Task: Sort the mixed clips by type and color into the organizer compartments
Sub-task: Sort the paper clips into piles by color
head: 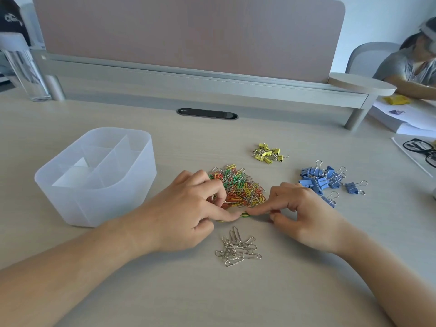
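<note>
Fingertips of both hands meet at the near edge of the mixed pile. The left hand (188, 208) lies knuckles-up with its fingers curled down into the coloured paper clips (238, 187), and its thumb reaches out flat onto a green-and-yellow clip (245, 215) lying on the desk (141, 291). Its own knuckles hide whether the curled fingers grip anything. The right hand (304, 213) points its forefinger at the same clip from the other side, with the remaining fingers bent under. A reddish sliver shows between forefinger and thumb, too small to tell whether it is a pinched clip.

Just in front of the hands, toward the person, lies a loose heap of silver paper clips (238, 249). Beyond the right hand is a cluster of blue binder clips (323, 179), partly covered by the knuckles, with one clip a little apart on the right. Yellow binder clips (269, 153) sit farther back, apart from the rest.

The translucent organizer (99, 204) stands to the left of the left hand. Its dividers show, but its frosted walls blur what lies at the bottom.

At the right edge a pair of black glasses (420, 149) is cut off by the frame. A clear bottle (21, 64) stands at the far left, and another person (405, 67) sits partly in view at the upper right.
</note>
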